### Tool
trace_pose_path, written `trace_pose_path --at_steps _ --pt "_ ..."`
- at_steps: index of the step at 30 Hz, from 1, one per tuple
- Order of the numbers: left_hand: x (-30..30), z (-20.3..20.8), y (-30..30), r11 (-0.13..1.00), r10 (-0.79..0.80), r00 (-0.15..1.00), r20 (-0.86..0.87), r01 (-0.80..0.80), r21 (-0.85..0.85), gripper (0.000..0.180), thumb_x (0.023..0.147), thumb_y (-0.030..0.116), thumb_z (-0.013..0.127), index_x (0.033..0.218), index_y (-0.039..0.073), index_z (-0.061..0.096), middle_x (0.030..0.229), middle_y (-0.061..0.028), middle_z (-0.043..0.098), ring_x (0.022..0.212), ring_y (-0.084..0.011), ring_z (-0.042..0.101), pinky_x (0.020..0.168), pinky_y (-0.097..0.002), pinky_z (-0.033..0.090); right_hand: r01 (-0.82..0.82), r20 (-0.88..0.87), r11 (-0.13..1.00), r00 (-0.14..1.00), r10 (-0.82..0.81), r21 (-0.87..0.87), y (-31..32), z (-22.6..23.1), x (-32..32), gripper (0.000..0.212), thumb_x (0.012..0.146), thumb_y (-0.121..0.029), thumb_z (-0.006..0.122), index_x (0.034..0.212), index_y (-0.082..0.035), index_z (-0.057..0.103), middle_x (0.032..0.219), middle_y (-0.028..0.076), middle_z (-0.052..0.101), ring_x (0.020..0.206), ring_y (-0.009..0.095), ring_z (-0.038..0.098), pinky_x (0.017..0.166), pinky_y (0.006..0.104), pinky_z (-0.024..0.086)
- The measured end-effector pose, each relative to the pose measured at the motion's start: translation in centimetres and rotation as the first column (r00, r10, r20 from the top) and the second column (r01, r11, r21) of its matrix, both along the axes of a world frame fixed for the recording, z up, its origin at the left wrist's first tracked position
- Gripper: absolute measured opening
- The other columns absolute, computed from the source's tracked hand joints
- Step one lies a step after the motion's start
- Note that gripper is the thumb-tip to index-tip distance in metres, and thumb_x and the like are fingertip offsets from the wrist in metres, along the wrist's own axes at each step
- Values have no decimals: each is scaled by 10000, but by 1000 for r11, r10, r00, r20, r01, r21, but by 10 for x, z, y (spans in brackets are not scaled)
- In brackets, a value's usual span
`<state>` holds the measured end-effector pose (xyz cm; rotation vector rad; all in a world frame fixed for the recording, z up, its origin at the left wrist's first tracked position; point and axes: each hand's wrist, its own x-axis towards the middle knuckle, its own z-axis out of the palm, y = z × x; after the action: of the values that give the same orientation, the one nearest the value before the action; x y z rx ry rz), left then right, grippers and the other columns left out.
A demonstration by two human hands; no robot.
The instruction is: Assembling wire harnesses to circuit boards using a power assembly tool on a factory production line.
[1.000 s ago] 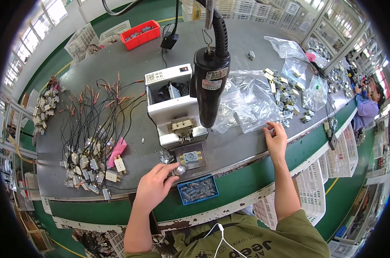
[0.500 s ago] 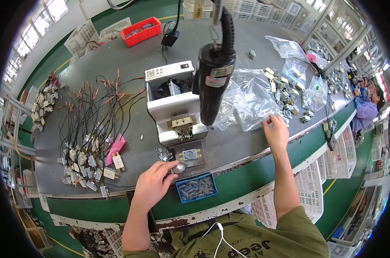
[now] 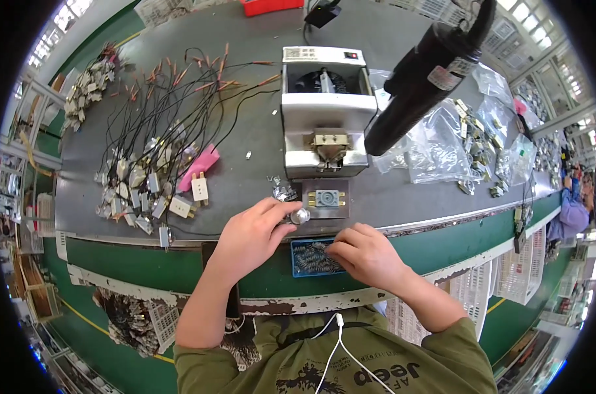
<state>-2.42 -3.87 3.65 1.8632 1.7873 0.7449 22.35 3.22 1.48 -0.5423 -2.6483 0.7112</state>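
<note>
Head view: left hand (image 3: pixel 249 236) pinches a small silver part (image 3: pixel 300 216) at the counter's (image 3: pixel 245 190) front edge; right hand (image 3: pixel 367 256), fingers curled, picks in the blue tray (image 3: pixel 311 259). Loosely pinched, that part could drop.

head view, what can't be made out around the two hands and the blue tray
- Head view: the right hand covers part of the blue tray, hiding whether its fingers hold anything.
- The small round silver part at the left hand is too small to identify.
- The tray's contents are too small to identify.
</note>
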Motion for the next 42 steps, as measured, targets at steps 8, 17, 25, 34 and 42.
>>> trace_pose_path --at_steps 8,17,25,34,42 --pt "-1 -2 -4 1000 -11 1000 8 11 19 320 881 165 729 1195 131 679 994 -72 667 770 -270 649 697 -366 532 -99 142 986 987 80 132 2 -6 -19 196 767 -102 631 960 -100 662 885 42 576 855 237 608 776 377 506" --pt "-4 -1 -13 998 -63 998 -3 63 31 355 875 173 729 1224 141 671 983 -69 649 811 -283 658 716 -373 538 102 53 776 995 -89 -622 6 8 0 155 842 -14 729 991 -28 693 973 92 715 846 222 703 728 333 559" --pt "10 10 -32 945 -252 960 121 271 -183 408 863 158 731 1264 167 653 1058 -80 632 841 -270 670 720 -372 550 80 -78 797 984 -158 -599 3 3 3 186 860 22 727 1044 -3 713 998 107 739 854 168 718 776 289 575" --pt "28 7 -40 910 -392 919 39 394 -131 352 882 188 715 1224 146 643 1333 -63 544 928 -257 686 753 -370 574 67 -87 750 983 -164 -658 -3 0 1 197 858 -17 760 1051 -11 717 938 97 743 815 174 720 754 293 570" --pt "27 8 -41 903 -402 914 -53 386 -189 337 887 196 704 1213 142 640 1277 -51 571 916 -272 684 746 -387 569 220 116 720 975 -192 -658 -8 12 -5 148 853 -47 780 921 -5 656 918 105 732 819 190 709 767 315 564"
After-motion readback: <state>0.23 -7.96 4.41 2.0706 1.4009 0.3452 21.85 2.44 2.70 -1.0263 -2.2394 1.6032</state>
